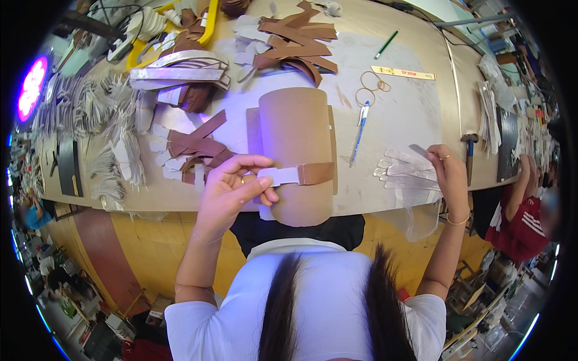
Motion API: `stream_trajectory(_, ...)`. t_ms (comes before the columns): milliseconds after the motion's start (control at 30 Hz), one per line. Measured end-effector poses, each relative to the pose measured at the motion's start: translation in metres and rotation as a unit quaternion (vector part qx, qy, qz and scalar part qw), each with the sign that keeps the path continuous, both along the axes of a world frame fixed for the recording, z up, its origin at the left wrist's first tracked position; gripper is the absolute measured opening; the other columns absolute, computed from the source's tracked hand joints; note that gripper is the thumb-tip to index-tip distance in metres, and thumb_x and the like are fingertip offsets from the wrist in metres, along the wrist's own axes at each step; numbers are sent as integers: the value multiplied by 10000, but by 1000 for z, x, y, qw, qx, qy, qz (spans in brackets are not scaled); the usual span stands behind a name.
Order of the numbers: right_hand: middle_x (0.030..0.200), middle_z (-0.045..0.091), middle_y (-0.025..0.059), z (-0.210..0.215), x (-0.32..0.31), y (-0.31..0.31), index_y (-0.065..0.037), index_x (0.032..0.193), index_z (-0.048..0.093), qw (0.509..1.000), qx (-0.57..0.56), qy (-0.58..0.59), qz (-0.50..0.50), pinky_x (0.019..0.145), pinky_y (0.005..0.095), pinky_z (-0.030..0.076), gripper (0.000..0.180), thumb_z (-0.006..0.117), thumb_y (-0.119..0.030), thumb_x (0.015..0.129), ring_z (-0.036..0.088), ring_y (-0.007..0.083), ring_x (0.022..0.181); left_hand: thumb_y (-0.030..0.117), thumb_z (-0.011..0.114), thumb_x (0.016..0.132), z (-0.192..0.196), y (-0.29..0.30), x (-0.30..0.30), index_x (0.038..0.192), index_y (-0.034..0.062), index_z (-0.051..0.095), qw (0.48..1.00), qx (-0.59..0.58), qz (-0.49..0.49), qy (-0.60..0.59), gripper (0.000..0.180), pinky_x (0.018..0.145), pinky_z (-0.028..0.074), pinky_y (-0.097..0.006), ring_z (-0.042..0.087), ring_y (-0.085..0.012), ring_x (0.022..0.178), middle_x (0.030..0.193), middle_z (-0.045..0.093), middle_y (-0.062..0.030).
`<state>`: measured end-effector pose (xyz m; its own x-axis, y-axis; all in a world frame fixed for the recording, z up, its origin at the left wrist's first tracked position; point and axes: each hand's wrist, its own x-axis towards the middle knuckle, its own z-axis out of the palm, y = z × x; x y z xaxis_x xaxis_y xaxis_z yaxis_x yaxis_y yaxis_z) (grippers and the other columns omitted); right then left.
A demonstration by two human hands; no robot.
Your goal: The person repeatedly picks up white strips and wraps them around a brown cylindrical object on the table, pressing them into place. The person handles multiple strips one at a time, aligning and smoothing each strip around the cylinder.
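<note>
My left hand (235, 185) pinches the white end of a strap (283, 176). The strap's brown stitched part (317, 173) lies across a curved brown block (294, 129), which stands on the table in front of my body. Off to the right, my right hand (447, 174) closes its fingertips on a thin grey strip (418, 150). This strip sits above a fanned pile of pale, translucent strips (406, 171) near the table's front edge. Left of the block lie more brown straps with white ends (195, 144).
Farther back are a heap of brown straps (298, 42), a yellow tray (211, 27) and bundled whitish strips (78, 111). A blue pen (360, 132), rubber bands (366, 95), a ruler (403, 73), a green pencil (386, 44) and a hammer (469, 144) lie toward the right. Another person (518, 210) sits at right.
</note>
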<state>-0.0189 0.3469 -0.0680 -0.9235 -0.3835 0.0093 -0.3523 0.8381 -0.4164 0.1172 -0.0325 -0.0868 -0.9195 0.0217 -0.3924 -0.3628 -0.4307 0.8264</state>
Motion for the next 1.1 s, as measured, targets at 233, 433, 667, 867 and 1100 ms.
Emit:
stream_trajectory(233,769,652,30,47,9,-80,23,881,647,951,-258,-171,-13,600,200,448,75,654,-48,856,561,60,671,38,580,909,1,-1,1,1131,-58,572,999,34,14,-9,242,706,539,-288,665,-183,787,892,653,-147)
stream_trajectory(433,664,588,-9,45,20,-172,9,818,661,899,-252,-328,147,504,191,379,130,717,-108,810,471,26,579,202,410,1007,2,-5,2,1154,-92,548,998,68,-5,7,356,758,550,-341,669,-260,842,959,648,-210)
stream_trajectory(667,596,580,-11,42,14,-200,5,789,665,907,-159,-348,175,496,196,384,182,726,-165,804,459,26,529,241,383,1015,8,-9,3,1177,-123,520,998,55,-11,-17,422,784,543,-342,669,-268,864,972,641,-226)
stream_trajectory(867,594,587,-3,40,16,-202,10,784,664,906,-145,-368,151,504,195,397,175,714,-156,809,493,28,535,218,418,1002,9,-10,1,1164,-118,543,999,32,-27,-16,393,767,547,-325,677,-249,834,938,652,-206)
stream_trajectory(1100,604,607,18,37,21,-202,19,780,662,917,-150,-337,149,502,198,406,169,704,-141,813,510,38,532,65,547,928,11,-9,0,1161,-92,567,999,14,-23,-23,282,745,557,-280,679,-194,819,920,671,-186)
